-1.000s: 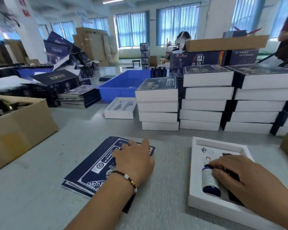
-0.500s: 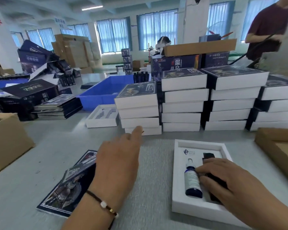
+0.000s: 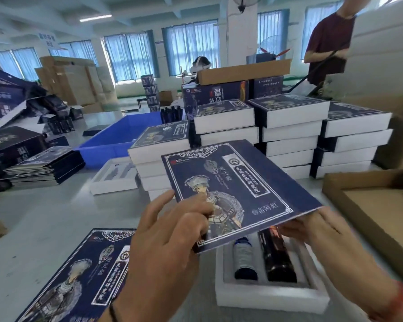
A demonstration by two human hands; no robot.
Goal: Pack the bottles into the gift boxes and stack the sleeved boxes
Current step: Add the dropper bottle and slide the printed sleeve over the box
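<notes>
Both hands, left hand [image 3: 165, 240] and right hand [image 3: 323, 231], now lift a sleeve [image 3: 237, 189] — apparently pinched — over the box [image 3: 265, 296].

2 bottles [image 3: 263, 259] lie in the tray [image 3: 265, 296], stacked boxes [image 3: 289, 135] behind.

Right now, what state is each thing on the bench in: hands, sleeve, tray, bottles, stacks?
left hand: grips the sleeve's near left corner.
right hand: holds the sleeve's right edge from below.
blue sleeve: flat, held in the air above the tray.
white tray: unsleeved, on the table.
blue bottle: lying in its slot.
black bottle: lying in its slot.
spare sleeves: flat on the table.
sleeved boxes: stacked.
</notes>
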